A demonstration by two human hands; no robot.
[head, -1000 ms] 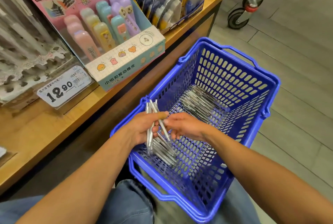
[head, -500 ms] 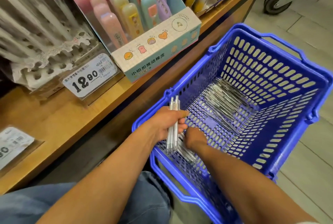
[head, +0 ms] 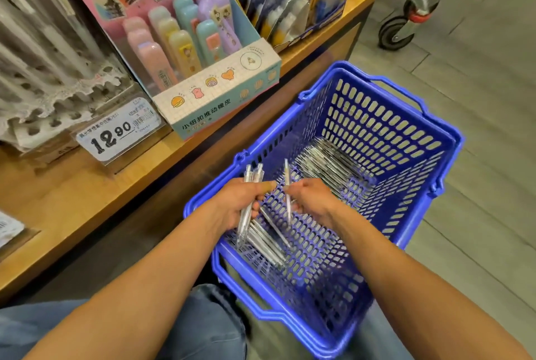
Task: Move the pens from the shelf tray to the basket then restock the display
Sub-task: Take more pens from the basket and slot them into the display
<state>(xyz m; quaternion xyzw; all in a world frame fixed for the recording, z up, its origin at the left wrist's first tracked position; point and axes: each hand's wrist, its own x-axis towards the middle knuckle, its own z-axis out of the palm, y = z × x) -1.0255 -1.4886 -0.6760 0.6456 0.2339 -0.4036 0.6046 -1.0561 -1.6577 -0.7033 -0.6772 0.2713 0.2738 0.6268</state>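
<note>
Over the blue plastic shopping basket [head: 429,139], the left hand [head: 235,203] grips a small bundle of clear pens [head: 246,209], held nearly upright with their clicker ends up, while the right hand [head: 311,200] pinches a single clear pen [head: 287,185], upright and just beside the bundle. More clear pens lie in two heaps on the basket floor: one below the hands [head: 266,240], one toward the far wall [head: 327,162]. The basket stands beside the wooden shelf [head: 72,200], which carries an eraser display box [head: 220,98] and a price tag reading 12.90 [head: 116,133].
</note>
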